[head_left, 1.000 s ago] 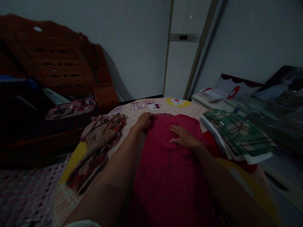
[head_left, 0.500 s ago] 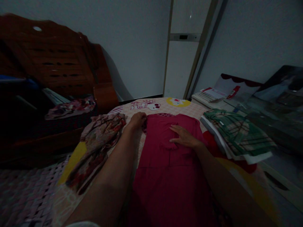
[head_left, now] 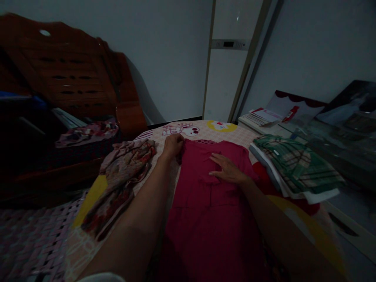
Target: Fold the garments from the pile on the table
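Observation:
A dark pink dress lies spread on the round table, its neck end away from me and a patterned lining showing at the neckline. My left hand is closed on the dress's upper left shoulder edge; its fingertips are partly hidden. My right hand rests flat on the chest of the dress with fingers spread, beside small wrinkles in the cloth. Left of the dress lies a crumpled floral garment. To the right sits a stack of folded clothes with a green plaid shirt on top.
A patterned tablecloth covers the table. A wooden chair holding a floral cloth stands at left. Papers lie on a glass-topped cabinet at right. A tall white air conditioner stands at the back.
My left hand has lifted slightly and moved a little right, drawing the dress's shoulder edge with it. My right hand stays nearly still on the chest of the dress.

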`<state>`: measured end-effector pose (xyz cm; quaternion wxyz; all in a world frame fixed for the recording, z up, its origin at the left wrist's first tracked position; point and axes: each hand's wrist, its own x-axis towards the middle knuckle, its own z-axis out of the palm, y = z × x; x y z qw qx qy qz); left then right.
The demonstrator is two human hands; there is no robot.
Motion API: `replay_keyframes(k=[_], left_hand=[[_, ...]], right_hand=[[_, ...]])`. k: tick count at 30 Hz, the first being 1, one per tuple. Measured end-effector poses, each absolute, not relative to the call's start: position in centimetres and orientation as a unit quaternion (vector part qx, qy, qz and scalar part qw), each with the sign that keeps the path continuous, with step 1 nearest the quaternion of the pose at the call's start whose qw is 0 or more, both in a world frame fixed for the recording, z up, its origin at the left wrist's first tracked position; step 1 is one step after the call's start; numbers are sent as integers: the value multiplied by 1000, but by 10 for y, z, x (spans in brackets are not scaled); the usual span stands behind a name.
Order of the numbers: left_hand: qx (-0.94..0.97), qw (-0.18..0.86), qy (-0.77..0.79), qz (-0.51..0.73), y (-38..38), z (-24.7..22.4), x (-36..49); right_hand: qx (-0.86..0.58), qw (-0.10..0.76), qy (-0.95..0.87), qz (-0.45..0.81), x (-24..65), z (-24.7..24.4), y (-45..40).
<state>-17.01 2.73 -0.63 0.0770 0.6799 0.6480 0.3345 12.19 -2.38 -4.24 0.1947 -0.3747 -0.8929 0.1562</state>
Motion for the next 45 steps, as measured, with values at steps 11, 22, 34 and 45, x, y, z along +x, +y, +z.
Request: replay_keyframes(k=[11, 22, 34, 45], left_hand=[[679, 62, 690, 241, 34, -25, -168], [825, 173, 462, 274, 9, 42, -96], [911, 116, 362, 157, -3, -50, -39], [896, 163, 364, 194, -3, -45, -42]], right_hand=[[-415, 166, -884, 138, 120, -45, -25], [-426, 181, -872, 159, 130, -12, -26], [-684, -92, -722, 57, 211, 42, -31], [-663, 102, -688, 277, 215, 40, -32]])
